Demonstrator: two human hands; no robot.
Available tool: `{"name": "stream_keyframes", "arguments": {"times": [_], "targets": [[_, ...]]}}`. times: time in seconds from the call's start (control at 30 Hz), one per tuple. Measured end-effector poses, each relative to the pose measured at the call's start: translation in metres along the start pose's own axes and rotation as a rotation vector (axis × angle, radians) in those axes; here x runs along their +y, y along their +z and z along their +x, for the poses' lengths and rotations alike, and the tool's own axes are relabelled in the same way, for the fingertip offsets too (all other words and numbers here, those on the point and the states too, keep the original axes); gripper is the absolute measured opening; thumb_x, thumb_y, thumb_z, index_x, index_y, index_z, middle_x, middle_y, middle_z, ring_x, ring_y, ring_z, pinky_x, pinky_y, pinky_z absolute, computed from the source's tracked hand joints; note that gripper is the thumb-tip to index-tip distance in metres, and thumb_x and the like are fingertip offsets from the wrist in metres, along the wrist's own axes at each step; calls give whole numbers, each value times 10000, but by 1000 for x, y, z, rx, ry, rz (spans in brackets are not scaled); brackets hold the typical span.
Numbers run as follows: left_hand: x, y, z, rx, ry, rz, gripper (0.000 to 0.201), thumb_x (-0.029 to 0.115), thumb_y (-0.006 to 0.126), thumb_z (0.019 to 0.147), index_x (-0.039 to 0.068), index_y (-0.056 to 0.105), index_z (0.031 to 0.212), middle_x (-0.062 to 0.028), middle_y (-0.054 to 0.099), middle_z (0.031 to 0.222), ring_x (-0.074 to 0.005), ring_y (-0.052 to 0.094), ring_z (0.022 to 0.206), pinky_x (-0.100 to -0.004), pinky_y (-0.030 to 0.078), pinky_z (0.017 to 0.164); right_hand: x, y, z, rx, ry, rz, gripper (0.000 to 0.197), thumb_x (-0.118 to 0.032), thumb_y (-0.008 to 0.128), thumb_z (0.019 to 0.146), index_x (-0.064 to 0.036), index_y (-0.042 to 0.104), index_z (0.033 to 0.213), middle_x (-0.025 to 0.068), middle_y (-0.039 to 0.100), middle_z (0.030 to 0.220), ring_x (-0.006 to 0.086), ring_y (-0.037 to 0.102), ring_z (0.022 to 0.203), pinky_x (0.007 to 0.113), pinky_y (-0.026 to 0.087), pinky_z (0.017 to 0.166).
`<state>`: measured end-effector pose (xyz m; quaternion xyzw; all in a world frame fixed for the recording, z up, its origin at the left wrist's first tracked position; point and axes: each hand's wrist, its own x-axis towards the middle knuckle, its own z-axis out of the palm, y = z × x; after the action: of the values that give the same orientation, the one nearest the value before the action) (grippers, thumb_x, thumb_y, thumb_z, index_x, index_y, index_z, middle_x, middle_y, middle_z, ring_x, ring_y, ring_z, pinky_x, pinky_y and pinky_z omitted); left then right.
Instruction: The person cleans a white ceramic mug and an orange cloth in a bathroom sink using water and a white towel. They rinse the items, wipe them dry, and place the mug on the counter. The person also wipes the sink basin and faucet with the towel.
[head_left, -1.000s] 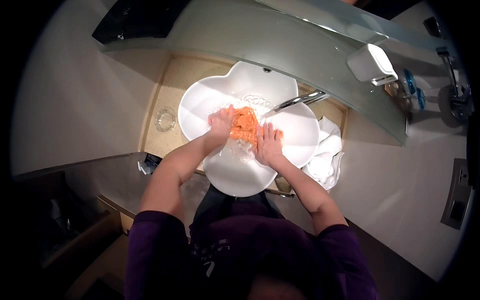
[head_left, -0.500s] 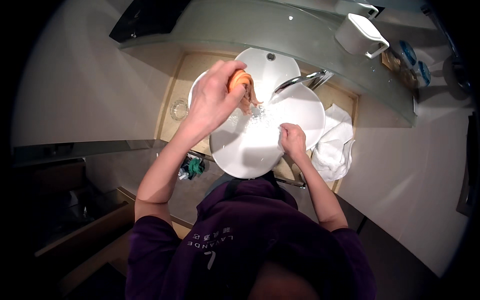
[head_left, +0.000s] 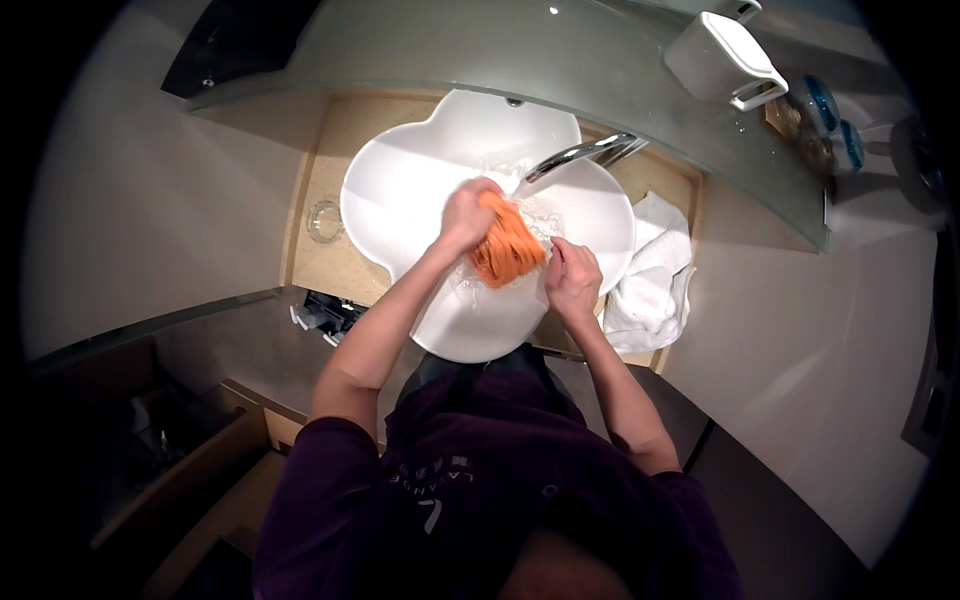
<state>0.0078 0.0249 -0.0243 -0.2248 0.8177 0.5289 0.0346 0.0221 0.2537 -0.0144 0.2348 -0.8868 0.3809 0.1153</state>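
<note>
My left hand (head_left: 468, 215) grips an orange cloth (head_left: 507, 247) by its upper left edge. The cloth hangs in loose folds inside the white lobed washbasin (head_left: 385, 195), with water splashing around it. Just above the cloth is the spout of a chrome faucet (head_left: 580, 155). Close to the cloth's right side, my right hand (head_left: 573, 280) is over the basin with its fingers pinched together. Whatever is between those fingers, if anything, is too small to tell.
A crumpled white towel (head_left: 650, 285) lies right of the basin, and a clear glass dish (head_left: 324, 221) sits left of it. Beyond runs a frosted glass shelf (head_left: 430, 50) bearing a white lidded pitcher (head_left: 722, 62). Blue-topped containers (head_left: 822, 105) stand farther right.
My left hand has lowered the orange cloth into the splashing water, and the cloth has gone from bunched to spread. My right hand stays pinched near the basin's right side. The view has shifted slightly.
</note>
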Motion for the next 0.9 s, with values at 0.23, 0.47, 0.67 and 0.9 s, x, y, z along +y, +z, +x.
{"name": "stream_keyframes", "arguments": {"times": [0.23,0.47,0.67,0.9], "targets": [[-10,57,10,27,74,-296,314,88,642,860,38,616,1169,-196,654,1026,-334,647,928,-413,508,846,0,2,-1,35,44,-44,214,26,639,844,-14,720,1038,133,691,845,329,634,761,429,515,751],[0,115,32,-12,115,-13,335,131,653,880,-11,612,1181,-198,678,1078,-377,667,999,-430,532,888,0,3,-2,71,85,-2,216,50,631,840,-7,717,1031,141,685,842,330,633,761,431,510,743],[-42,13,28,405,227,372,347,92,616,888,60,593,1233,-193,609,1104,-385,592,1061,-498,495,927,-4,-2,2,66,82,27,206,40,620,859,-11,708,1038,158,698,928,345,659,874,448,531,849],[11,-69,-16,262,287,332,319,103,664,830,69,678,1147,-164,667,1086,-372,668,996,-448,535,895,36,-35,18,-257,31,-501,572,-182,555,984,134,451,1449,330,379,1567,458,245,1530,549,140,1272]]}}
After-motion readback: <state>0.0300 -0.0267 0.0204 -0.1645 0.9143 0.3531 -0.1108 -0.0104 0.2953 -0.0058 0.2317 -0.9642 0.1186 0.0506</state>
